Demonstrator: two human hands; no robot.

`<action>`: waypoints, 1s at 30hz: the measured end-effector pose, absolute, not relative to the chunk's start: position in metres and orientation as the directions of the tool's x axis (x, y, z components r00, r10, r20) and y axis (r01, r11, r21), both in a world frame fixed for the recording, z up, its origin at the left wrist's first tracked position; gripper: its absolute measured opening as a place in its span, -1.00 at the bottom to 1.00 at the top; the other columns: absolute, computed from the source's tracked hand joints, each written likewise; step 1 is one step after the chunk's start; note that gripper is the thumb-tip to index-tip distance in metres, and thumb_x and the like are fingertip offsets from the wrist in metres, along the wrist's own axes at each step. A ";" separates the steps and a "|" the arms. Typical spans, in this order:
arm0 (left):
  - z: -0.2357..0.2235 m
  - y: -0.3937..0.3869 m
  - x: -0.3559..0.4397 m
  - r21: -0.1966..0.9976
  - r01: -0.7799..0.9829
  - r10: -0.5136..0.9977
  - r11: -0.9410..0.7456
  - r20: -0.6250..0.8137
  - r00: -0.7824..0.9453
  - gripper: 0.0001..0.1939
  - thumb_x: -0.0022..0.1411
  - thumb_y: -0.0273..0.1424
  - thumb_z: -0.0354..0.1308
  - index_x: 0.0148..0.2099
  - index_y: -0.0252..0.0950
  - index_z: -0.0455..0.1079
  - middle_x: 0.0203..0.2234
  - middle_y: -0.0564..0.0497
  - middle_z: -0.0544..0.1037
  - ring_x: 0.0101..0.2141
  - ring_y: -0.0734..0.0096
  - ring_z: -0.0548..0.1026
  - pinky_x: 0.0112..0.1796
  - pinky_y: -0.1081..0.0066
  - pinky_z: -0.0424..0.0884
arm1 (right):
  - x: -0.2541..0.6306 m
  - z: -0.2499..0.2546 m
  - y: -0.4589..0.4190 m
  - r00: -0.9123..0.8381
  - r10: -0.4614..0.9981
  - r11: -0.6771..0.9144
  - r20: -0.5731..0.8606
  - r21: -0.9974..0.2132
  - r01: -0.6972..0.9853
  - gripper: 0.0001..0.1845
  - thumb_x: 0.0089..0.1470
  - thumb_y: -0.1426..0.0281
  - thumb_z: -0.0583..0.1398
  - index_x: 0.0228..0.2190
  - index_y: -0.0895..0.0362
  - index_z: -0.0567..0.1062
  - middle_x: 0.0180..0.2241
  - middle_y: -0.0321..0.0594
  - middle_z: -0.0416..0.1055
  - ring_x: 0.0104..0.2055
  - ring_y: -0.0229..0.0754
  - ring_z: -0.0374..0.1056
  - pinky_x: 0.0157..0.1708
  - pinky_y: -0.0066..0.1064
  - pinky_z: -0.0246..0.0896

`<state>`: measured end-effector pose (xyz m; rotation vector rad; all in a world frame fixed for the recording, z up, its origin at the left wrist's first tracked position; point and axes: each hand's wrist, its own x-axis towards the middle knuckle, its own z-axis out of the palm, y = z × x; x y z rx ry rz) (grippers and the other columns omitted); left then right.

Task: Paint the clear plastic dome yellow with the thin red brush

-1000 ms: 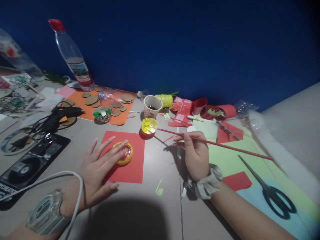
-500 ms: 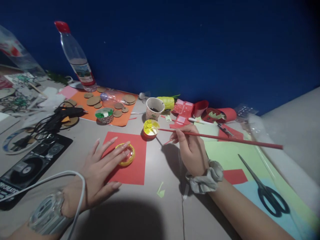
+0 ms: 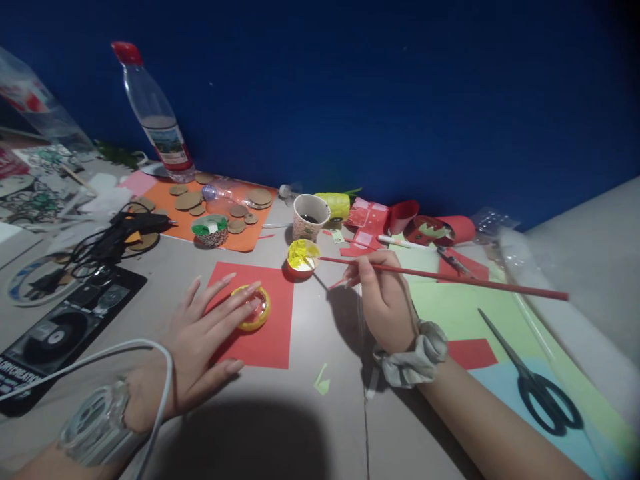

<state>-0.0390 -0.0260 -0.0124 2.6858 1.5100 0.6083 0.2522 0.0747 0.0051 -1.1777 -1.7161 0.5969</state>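
Pinching the slim red paintbrush (image 3: 475, 282) in its fingers, our right hand (image 3: 389, 303) holds the tip at the small cup of yellow paint (image 3: 301, 273), just on the near side of the patterned paper cup (image 3: 306, 231). Over on the left, our left hand (image 3: 197, 347) has its fingers spread and released, laid over the yellow-rimmed disc (image 3: 267, 310) on the red paper (image 3: 275, 350), right there on the desk (image 3: 325, 327)!

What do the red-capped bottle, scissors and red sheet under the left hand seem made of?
Bottle: likely glossy plastic; see-through.
Scissors: dull black loops, likely plastic; grey blades, perhaps metal.
Sheet: probably matt paper or card; flat, crisp edges.
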 end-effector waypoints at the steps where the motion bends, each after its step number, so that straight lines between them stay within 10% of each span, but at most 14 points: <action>1: -0.012 -0.026 -0.039 0.188 0.822 0.822 -0.538 0.334 0.462 -0.40 0.38 -0.04 -0.13 0.33 -0.24 0.16 0.31 -0.08 0.29 0.40 0.13 -0.12 0.33 0.09 -0.39 | 0.252 0.004 0.076 -0.075 0.898 0.425 0.433 -0.811 0.403 -0.78 0.36 0.22 0.03 -0.30 0.04 0.34 -0.41 -0.31 0.41 -0.42 -0.21 0.38 -0.34 -0.30 0.29; 14: -0.013 -0.026 -0.039 0.162 0.826 0.817 -0.540 0.338 0.468 -0.37 0.39 -0.04 -0.14 0.35 -0.27 0.15 0.29 -0.11 0.31 0.39 0.08 -0.10 0.32 0.06 -0.39 | 0.252 0.002 0.082 0.174 0.955 0.269 0.241 -0.950 -0.161 -0.77 0.25 0.20 0.16 -0.41 0.02 0.32 -0.61 -0.42 0.36 -0.57 -0.24 0.36 -0.57 -0.41 0.30; 30: -0.009 -0.026 -0.040 0.189 0.844 0.842 -0.503 0.330 0.428 -0.38 0.40 -0.07 -0.18 0.41 -0.15 0.03 0.32 -0.04 0.27 0.37 -0.01 -0.01 0.31 -0.02 -0.29 | 0.234 -0.011 0.035 -0.227 0.950 0.180 0.216 -0.969 -0.172 -0.75 0.30 0.19 0.11 -0.40 0.01 0.35 -0.57 -0.32 0.48 -0.57 -0.20 0.40 -0.54 -0.32 0.41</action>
